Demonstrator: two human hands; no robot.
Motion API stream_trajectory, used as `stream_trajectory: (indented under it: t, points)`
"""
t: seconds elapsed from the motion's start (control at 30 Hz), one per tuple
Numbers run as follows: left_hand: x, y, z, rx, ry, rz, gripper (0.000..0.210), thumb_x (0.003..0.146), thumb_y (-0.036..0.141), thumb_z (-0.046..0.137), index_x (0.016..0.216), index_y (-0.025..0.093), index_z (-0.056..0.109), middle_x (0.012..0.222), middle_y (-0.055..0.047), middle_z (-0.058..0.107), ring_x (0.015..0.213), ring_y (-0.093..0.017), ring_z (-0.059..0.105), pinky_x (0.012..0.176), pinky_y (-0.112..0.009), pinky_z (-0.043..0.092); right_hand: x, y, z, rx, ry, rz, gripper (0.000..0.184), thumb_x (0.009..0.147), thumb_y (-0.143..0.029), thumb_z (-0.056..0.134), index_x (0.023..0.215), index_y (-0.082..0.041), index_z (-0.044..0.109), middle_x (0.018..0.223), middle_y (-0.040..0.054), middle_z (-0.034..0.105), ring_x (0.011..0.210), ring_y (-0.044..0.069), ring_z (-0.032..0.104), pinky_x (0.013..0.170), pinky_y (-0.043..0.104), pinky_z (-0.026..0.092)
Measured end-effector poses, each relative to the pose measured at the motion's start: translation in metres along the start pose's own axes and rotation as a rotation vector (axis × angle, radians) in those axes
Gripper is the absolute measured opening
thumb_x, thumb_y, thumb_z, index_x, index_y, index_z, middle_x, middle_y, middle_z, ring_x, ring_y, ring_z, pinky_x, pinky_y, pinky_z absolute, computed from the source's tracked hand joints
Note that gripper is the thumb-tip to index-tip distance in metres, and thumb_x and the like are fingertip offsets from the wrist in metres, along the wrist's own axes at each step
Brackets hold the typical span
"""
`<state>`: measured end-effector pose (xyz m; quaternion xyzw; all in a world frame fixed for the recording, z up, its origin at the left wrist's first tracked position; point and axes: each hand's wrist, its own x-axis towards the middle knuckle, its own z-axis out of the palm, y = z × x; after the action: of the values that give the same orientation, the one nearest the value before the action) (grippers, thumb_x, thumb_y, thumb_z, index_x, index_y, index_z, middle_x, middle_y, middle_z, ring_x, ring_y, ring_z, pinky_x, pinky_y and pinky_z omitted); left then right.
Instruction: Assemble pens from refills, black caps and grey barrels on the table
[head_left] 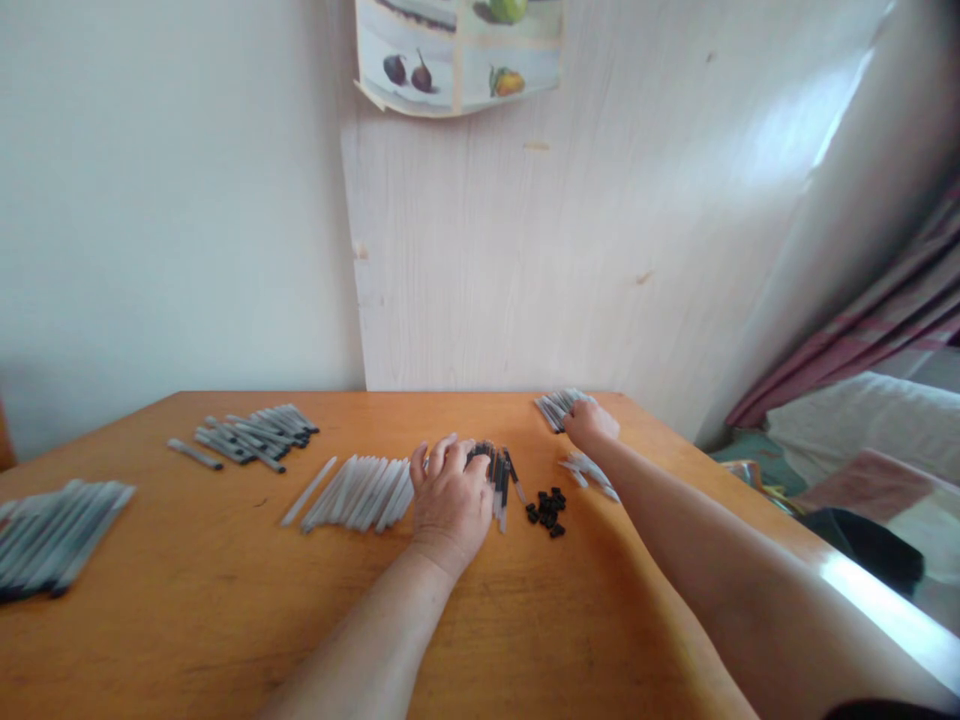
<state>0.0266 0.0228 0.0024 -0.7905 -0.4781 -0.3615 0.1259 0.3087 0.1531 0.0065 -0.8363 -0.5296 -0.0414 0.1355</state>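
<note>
Left hand (454, 505): fingers spread over dark refills (501, 482), perhaps steadying them
Right hand (592, 425): curled at the far pens (553, 408); its pinch cannot be told
White tubes (360, 495): side by side on the table (225, 560), likely against rolling
Black plugs (549, 510): heaped beside the refills, seemingly for reach

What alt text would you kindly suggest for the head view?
A person's left hand partly covers white tubes and dark rods on a wooden table; the right hand is at a pile of pens. Small black pieces lie nearby.
</note>
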Motion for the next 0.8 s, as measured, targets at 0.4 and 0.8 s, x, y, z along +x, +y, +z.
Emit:
stream_trajectory:
  t: [0.4, 0.8]
  points:
    - [0.0002, 0.0007, 0.0007, 0.002, -0.011, -0.013, 0.023, 0.084, 0.022, 0.053, 0.100, 0.025, 0.067, 0.121, -0.007, 0.061, 0.125, -0.030, 0.040, 0.109, -0.055, 0.017, 0.0046, 0.0058, 0.0054, -0.014, -0.049, -0.019, 0.027, 0.082, -0.038, 0.053, 0.095, -0.020, 0.069, 0.105, 0.0148, 0.068, 0.098, 0.028, 0.064, 0.076, 0.038, 0.049]
    - [0.0000, 0.0010, 0.0008, 0.007, -0.014, -0.019, 0.022, 0.084, 0.022, 0.052, 0.099, 0.026, 0.067, 0.121, -0.007, 0.061, 0.126, -0.030, 0.039, 0.109, -0.055, 0.017, 0.0009, 0.0068, -0.0002, 0.003, -0.040, -0.017, 0.024, 0.078, -0.033, 0.056, 0.093, -0.022, 0.071, 0.102, 0.0131, 0.069, 0.096, 0.028, 0.064, 0.073, 0.037, 0.050]
